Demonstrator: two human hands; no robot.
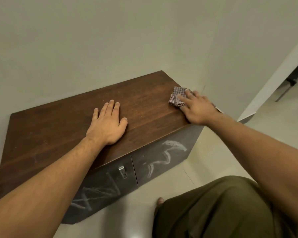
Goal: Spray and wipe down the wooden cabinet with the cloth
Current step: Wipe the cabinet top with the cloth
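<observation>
I counted one wooden cabinet. Its front had two dark doors, a left door and a right door, and a single metal handle. There was one checked cloth. Two grips were in view, the left grip and the right grip. I made out two chalk scribbles, one per door, and one bare foot.
</observation>
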